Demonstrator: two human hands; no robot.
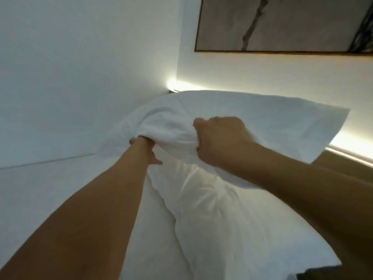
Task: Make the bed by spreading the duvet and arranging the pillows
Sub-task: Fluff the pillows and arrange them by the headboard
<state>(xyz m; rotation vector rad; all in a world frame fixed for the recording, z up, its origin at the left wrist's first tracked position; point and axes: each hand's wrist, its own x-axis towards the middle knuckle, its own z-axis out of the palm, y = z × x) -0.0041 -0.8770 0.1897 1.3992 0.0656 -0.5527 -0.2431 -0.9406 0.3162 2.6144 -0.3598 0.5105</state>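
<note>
A white pillow [262, 122] is lifted at the head of the bed, in front of the lit wall. My right hand [220, 140] grips a bunched fold of its near edge in a fist. My left hand [145, 146] reaches under the pillow's left corner; its fingers are mostly hidden by the fabric and only the thumb shows below. A second white pillow [222, 209] lies beneath, on the white bed sheet [50, 195].
A white wall [80, 67] runs close along the bed's left side. A framed picture [282, 23] hangs above the headboard, with a light strip [351, 154] glowing behind the pillows. A brown headboard panel [347, 164] shows at the right.
</note>
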